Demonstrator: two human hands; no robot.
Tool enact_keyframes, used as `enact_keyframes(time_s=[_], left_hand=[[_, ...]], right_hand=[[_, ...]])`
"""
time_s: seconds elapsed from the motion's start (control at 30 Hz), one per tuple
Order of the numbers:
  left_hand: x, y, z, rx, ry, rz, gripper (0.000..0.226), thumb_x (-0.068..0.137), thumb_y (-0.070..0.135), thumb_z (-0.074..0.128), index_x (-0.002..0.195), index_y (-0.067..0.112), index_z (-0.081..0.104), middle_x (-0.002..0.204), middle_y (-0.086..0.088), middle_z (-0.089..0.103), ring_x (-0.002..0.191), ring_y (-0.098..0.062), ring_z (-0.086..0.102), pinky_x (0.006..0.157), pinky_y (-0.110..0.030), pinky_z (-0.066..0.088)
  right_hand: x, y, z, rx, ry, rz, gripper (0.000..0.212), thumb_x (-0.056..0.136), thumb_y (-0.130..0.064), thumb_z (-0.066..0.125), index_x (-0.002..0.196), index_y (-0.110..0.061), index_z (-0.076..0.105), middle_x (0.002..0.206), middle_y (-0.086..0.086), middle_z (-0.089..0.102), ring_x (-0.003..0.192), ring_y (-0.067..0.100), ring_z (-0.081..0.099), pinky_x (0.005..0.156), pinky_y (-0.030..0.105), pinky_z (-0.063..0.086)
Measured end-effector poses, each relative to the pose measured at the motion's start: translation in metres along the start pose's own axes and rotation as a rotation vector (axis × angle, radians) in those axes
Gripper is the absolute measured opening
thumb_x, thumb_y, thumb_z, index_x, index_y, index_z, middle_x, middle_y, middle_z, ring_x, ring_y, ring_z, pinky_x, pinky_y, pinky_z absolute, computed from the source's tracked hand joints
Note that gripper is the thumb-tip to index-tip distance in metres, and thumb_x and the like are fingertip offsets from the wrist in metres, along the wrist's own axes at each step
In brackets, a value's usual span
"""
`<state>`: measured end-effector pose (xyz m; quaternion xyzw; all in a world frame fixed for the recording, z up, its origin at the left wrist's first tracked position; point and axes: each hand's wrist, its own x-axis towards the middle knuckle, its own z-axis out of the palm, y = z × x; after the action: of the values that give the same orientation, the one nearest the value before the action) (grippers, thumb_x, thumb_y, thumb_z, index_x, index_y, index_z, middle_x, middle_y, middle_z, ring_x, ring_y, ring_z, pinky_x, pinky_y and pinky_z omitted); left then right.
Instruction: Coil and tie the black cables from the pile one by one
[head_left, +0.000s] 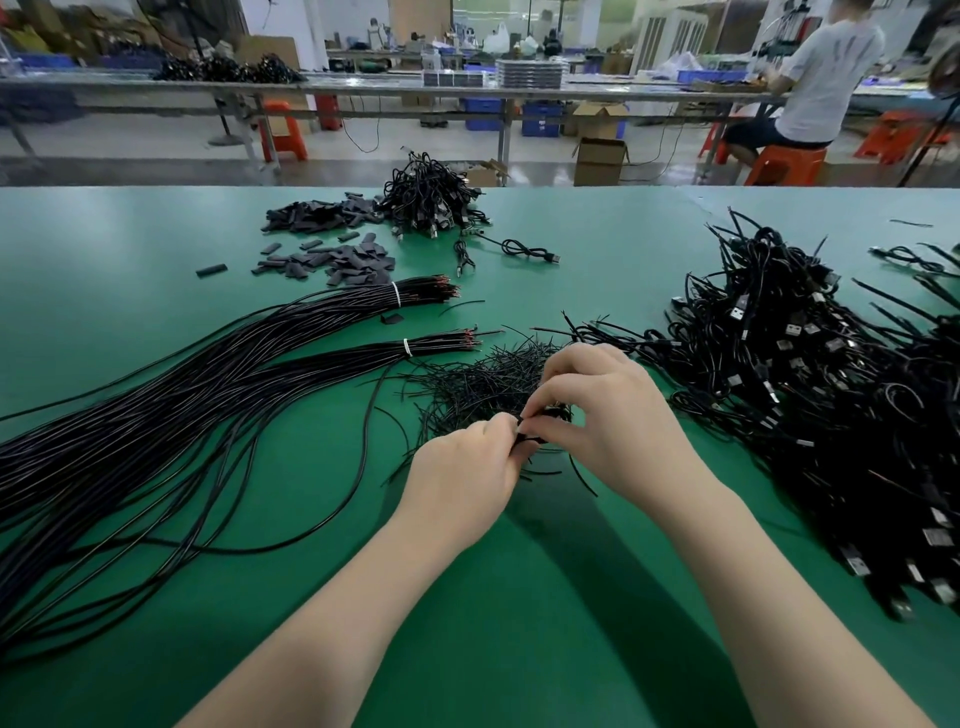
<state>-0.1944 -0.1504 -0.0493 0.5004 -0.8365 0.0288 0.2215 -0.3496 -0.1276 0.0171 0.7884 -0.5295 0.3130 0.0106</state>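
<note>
Pinching a mostly hidden black cable (524, 441), left hand (462, 483) and right hand (602, 415) meet fingertips.

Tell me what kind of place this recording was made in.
Most likely a cable assembly workshop. Bundles of long black cables and a heap of coiled USB cables cover the green work mat; behind stand long workbenches and another seated worker.
</note>
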Motion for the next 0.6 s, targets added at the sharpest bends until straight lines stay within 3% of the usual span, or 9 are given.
enact_keyframes(time_s=[0.07, 0.13, 0.27, 0.33, 0.4, 0.5, 0.6], left_hand=[[0.001, 0.000, -0.002, 0.008, 0.005, 0.084, 0.036, 0.101, 0.046, 0.033, 0.109, 0.018, 0.055, 0.089, 0.002, 0.063, 0.078, -0.022, 0.063, 0.056, -0.029, 0.031], [0.000, 0.002, -0.005, 0.026, 0.032, 0.217, 0.035, 0.097, 0.043, 0.040, 0.099, 0.016, 0.062, 0.081, 0.001, 0.064, 0.069, -0.021, 0.063, 0.054, -0.030, 0.035], [-0.001, 0.009, -0.007, 0.074, 0.280, 0.484, 0.036, 0.092, 0.038, 0.042, 0.070, 0.016, 0.061, 0.061, 0.003, 0.056, 0.048, -0.018, 0.052, 0.046, -0.026, 0.035], [-0.002, 0.014, -0.005, 0.061, 0.336, 0.609, 0.038, 0.095, 0.038, 0.041, 0.068, 0.016, 0.057, 0.061, 0.002, 0.052, 0.049, -0.019, 0.047, 0.049, -0.028, 0.034], [-0.003, 0.017, -0.005, 0.017, 0.380, 0.686, 0.042, 0.100, 0.037, 0.039, 0.070, 0.014, 0.058, 0.063, 0.000, 0.052, 0.052, -0.020, 0.046, 0.052, -0.030, 0.035], [-0.004, 0.020, -0.006, -0.037, 0.426, 0.720, 0.038, 0.105, 0.036, 0.029, 0.082, 0.014, 0.049, 0.066, -0.002, 0.053, 0.055, -0.021, 0.045, 0.056, -0.031, 0.034], [-0.010, 0.023, -0.005, -0.243, 0.429, 0.459, 0.039, 0.105, 0.039, 0.024, 0.086, 0.012, 0.047, 0.068, -0.004, 0.056, 0.059, -0.022, 0.049, 0.059, -0.031, 0.035]], right_hand=[[0.000, 0.003, -0.003, 0.071, -0.067, 0.008, 0.006, 0.076, -0.027, 0.080, 0.078, -0.021, 0.077, 0.088, -0.008, 0.068, 0.087, 0.014, 0.057, 0.081, 0.033, 0.044], [0.000, 0.010, -0.009, 0.260, -0.186, 0.125, 0.005, 0.076, -0.028, 0.080, 0.075, -0.024, 0.076, 0.078, -0.009, 0.070, 0.074, 0.005, 0.057, 0.073, 0.028, 0.046], [-0.010, 0.031, -0.023, 0.825, -0.430, 0.447, 0.013, 0.069, -0.027, 0.079, 0.073, -0.015, 0.077, 0.069, 0.006, 0.071, 0.062, 0.012, 0.060, 0.061, 0.024, 0.051], [-0.018, 0.043, -0.026, 1.060, -0.590, 0.560, 0.005, 0.074, -0.017, 0.076, 0.072, -0.012, 0.076, 0.065, 0.005, 0.069, 0.057, 0.010, 0.061, 0.056, 0.020, 0.051], [-0.024, 0.051, -0.026, 1.201, -0.712, 0.592, 0.010, 0.073, -0.018, 0.082, 0.072, -0.010, 0.077, 0.062, 0.005, 0.067, 0.052, 0.010, 0.061, 0.053, 0.019, 0.050], [-0.028, 0.054, -0.021, 1.336, -0.794, 0.543, 0.030, 0.060, -0.034, 0.090, 0.072, -0.010, 0.076, 0.057, 0.004, 0.065, 0.047, 0.008, 0.058, 0.048, 0.017, 0.047], [-0.021, 0.038, -0.008, 1.440, -0.608, 0.511, 0.030, 0.055, -0.038, 0.091, 0.068, -0.016, 0.075, 0.060, 0.001, 0.065, 0.046, 0.006, 0.055, 0.046, 0.015, 0.044]])
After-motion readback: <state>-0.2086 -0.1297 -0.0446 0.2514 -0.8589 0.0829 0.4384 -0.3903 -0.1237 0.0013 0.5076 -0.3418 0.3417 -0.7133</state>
